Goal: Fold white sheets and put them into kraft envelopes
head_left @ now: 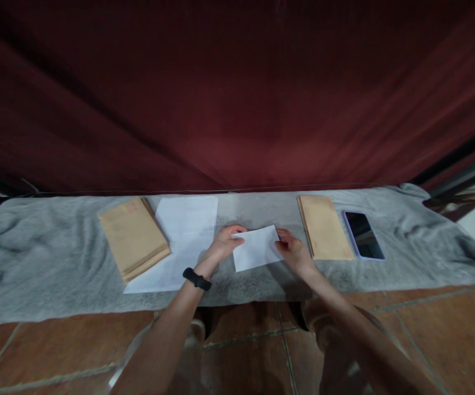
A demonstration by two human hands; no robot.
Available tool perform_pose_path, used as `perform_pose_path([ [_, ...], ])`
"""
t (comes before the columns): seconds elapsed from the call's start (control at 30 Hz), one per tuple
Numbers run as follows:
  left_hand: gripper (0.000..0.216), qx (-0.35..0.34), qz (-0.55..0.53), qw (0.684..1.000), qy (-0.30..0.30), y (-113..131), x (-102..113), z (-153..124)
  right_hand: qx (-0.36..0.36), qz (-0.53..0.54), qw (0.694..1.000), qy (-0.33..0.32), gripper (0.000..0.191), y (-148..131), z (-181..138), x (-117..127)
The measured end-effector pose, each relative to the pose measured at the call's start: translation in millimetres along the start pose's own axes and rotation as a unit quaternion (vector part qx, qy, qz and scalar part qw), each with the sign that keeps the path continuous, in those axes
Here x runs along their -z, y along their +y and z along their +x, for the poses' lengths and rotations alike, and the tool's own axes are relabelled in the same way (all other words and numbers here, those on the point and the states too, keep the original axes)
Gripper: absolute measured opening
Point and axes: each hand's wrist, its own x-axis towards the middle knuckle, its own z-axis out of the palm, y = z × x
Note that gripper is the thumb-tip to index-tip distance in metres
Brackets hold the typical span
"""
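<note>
A white piece of paper (257,249), apparently folded, is held between my two hands over the grey cloth. My left hand (223,242) pinches its left edge, thumb on top and fingers behind. On the opposite edge, my right hand (293,249) grips the paper in the same way. A dark band (197,278) circles my left wrist. Left of my hands lie large white sheets (190,225), partly covered by a stack of brown envelopes (134,236). Close to my right hand is another stack of brown envelopes (326,227).
A phone (364,236) with a pale purple edge lies right of the right-hand envelopes. Grey cloth (410,241) covers the long, narrow surface, wrinkled at both ends. A dark red curtain (237,109) hangs behind it. Tiled floor (246,356) shows in front, around my legs.
</note>
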Motion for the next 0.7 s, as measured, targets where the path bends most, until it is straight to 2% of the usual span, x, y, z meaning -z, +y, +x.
perform_pose_path([
  [0.07, 0.030, -0.002, 0.026, 0.999, 0.020, -1.4, -6.4, 0.9, 0.004, -0.111, 0.994, -0.008, 0.043, -5.1, -3.3, 1.9],
  [0.13, 0.033, -0.008, 0.051, 0.998, 0.036, -1.1, -11.3, 0.4, -0.002, -0.173, 0.984, -0.031, 0.045, -10.9, -5.7, 5.1],
  [0.33, 0.038, -0.073, 0.201, 0.976, 0.052, 3.9, -16.0, -2.1, -0.023, -0.220, 0.973, -0.066, 0.049, -21.4, -8.6, 10.4],
  [0.43, 0.039, -0.098, 0.221, 0.968, 0.065, 3.7, -17.7, -1.3, -0.023, -0.229, 0.971, -0.056, 0.048, -21.6, -10.6, 9.8],
  [0.5, 0.040, -0.109, 0.226, 0.965, 0.071, 2.5, -19.6, -0.7, 0.004, -0.246, 0.969, -0.018, 0.047, -21.1, -11.9, 8.9],
  [0.6, 0.040, -0.115, 0.234, 0.962, 0.075, 1.0, -22.4, -0.8, 0.089, -0.247, 0.964, 0.042, 0.045, -21.1, -13.1, 5.2],
  [0.7, 0.040, -0.119, 0.254, 0.956, 0.083, 1.1, -23.5, -2.4, 0.184, -0.196, 0.963, 0.031, 0.047, -22.7, -15.2, -5.6],
])
